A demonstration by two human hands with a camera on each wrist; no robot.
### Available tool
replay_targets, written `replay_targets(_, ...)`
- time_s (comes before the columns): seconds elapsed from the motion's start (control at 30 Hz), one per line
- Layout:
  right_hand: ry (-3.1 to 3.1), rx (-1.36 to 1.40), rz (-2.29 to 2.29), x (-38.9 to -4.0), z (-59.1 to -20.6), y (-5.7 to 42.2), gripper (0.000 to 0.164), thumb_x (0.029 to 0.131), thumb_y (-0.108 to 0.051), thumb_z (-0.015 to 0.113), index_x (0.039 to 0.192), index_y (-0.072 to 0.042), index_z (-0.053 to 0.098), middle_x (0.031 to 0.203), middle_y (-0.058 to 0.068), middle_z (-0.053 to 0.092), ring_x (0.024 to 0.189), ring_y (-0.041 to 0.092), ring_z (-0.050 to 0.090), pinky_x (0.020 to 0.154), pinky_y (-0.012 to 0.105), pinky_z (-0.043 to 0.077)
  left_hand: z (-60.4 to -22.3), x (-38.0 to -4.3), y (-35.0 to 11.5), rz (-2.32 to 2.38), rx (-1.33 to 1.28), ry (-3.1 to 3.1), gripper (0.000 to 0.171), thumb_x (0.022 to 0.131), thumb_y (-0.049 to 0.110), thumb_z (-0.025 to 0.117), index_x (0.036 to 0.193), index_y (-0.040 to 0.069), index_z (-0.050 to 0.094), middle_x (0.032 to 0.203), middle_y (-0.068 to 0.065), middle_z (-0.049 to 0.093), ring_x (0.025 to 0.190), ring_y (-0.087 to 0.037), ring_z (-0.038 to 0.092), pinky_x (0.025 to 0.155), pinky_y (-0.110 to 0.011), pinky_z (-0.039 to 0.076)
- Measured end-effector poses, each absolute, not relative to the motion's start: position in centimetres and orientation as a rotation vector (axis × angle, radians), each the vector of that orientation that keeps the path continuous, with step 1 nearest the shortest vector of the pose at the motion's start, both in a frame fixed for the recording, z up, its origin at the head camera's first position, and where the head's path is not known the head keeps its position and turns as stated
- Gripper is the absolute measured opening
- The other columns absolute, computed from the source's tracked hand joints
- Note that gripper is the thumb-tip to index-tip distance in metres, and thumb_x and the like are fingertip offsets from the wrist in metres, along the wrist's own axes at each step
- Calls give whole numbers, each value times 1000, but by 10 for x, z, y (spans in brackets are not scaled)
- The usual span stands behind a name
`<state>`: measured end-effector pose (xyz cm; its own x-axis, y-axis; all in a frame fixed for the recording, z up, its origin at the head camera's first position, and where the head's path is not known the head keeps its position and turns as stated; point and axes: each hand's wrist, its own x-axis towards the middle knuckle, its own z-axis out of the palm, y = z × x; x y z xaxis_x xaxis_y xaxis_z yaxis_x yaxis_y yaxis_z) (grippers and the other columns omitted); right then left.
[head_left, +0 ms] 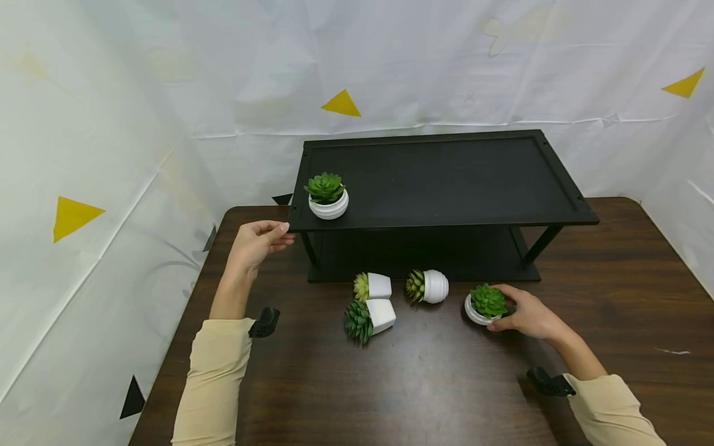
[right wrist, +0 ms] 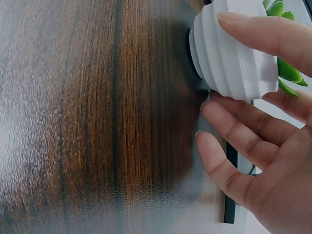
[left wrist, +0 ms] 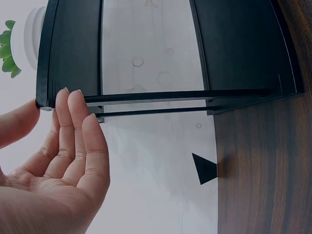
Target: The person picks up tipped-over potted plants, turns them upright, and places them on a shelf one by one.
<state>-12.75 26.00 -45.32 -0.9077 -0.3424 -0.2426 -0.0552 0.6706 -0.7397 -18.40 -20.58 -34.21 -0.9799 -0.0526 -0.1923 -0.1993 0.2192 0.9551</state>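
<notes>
My left hand [head_left: 258, 243] pinches the front left corner of a black two-tier shelf [head_left: 446, 179], thumb on the edge and fingers underneath, as the left wrist view shows. My right hand [head_left: 527, 314] grips a small potted succulent [head_left: 488, 301] by its ribbed white pot [right wrist: 231, 53], thumb on one side and fingers on the other. That pot stands upright, very close to the tabletop; whether it touches is unclear. Another green succulent in a round white pot [head_left: 329, 207] stands on the shelf's upper board at the left, near my left hand.
Two succulents in angular white pots [head_left: 379, 286] [head_left: 382, 316] lie on their sides before the shelf. Right of them lies one in a round ribbed pot [head_left: 436, 287]. Everything stands on a dark wooden table [head_left: 390, 390], with white sheeting [head_left: 418, 68] behind and at the sides.
</notes>
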Motion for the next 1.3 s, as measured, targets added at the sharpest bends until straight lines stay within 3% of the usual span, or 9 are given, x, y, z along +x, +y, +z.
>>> replay_targets(0.67,2546,-320,-1122,-127,-430,256,77,69,-20,80,128,9,40,90,10,56,73,19,49,60,30,43,-342,-184,-206,1889,-253,2353,34,92,15,56,115,-10,54,82,0,63,75,-9,63,74,-22,52)
replay_targets(0.97,2540,-319,-1107,-124,-413,256,78,69,-22,80,128,9,40,91,9,57,75,19,51,61,30,45,-342,-184,-205,1871,-241,2366,34,92,16,56,115,-9,55,86,-3,63,77,-10,63,82,-30,51)
replay_targets(1.3,2555,-358,-1096,-122,-393,255,76,70,-22,79,128,8,41,83,6,57,69,16,50,58,28,43,-341,-184,-205,1872,-246,2361,34,92,16,56,116,-9,55,87,-3,63,78,-10,63,77,-25,51)
